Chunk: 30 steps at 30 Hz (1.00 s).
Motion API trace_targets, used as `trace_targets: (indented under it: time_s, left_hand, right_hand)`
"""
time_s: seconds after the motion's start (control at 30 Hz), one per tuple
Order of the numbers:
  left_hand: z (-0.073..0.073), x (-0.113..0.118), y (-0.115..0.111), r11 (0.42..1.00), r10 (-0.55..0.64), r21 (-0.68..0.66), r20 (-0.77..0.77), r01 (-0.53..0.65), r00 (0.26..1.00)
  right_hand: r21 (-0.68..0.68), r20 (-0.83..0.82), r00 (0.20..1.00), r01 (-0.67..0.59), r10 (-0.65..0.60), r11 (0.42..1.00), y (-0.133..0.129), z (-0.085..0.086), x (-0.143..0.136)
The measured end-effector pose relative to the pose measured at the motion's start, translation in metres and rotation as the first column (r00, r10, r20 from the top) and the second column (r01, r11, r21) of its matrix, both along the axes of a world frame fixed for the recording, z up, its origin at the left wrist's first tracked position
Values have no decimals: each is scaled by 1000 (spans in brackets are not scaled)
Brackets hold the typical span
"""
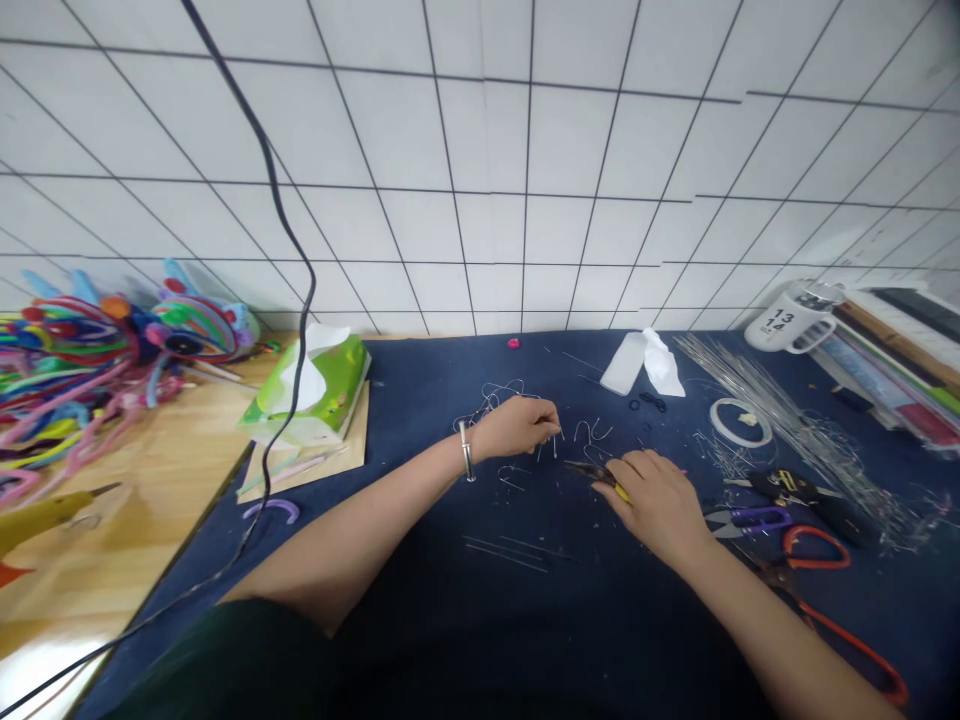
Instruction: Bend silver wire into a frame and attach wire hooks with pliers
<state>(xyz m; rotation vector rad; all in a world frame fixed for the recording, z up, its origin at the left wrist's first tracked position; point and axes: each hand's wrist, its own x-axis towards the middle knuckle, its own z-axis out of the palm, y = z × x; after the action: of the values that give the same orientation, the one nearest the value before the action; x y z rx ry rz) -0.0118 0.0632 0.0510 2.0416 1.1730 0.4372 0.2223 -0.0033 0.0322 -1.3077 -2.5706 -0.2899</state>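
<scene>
My left hand (pixel 517 426), with a silver bangle (pixel 467 452) on its wrist, is closed in a pinch on a thin piece of wire (pixel 556 446). My right hand (pixel 654 500) grips yellow-handled pliers (pixel 591 470), whose dark jaws point left toward the wire. A small gap separates the jaws from the left fingers. Bent wire hooks (pixel 592 431) lie just beyond the hands, and another hook (pixel 510 476) rests below the left hand. Several straight wires (pixel 517 550) lie nearer to me on the dark blue cloth (pixel 450 620).
At right are a wire bundle (pixel 735 390), a white ring-shaped coil (pixel 741 422), purple snips (pixel 750 521), red-handled cutters (pixel 817 548) and a mug (pixel 791 318). A tissue pack (pixel 322 385), black cable (pixel 289 220), yellow glue gun (pixel 45 515) and colourful pipe cleaners (pixel 67 370) are at left.
</scene>
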Motion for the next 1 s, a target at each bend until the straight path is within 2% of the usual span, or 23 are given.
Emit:
trace_targets:
  time_s: [0.17, 0.4, 0.57, 1.0]
  left_hand:
    - [-10, 5, -1, 974, 17, -228, 88, 3, 996]
    - [-14, 10, -6, 888, 42, -455, 239, 73, 970]
    - [-13, 12, -8, 859, 43, -502, 269, 102, 962]
    - [-17, 11, -7, 865, -8, -483, 256, 135, 967]
  right_hand:
    - [136, 52, 998, -54, 47, 989, -4, 5, -2]
    - [200, 125, 989, -109, 85, 974, -7, 2, 0]
    - [207, 138, 985, -129, 102, 970, -7, 2, -2]
    - [209, 164, 978, -161, 128, 965, -8, 0, -2]
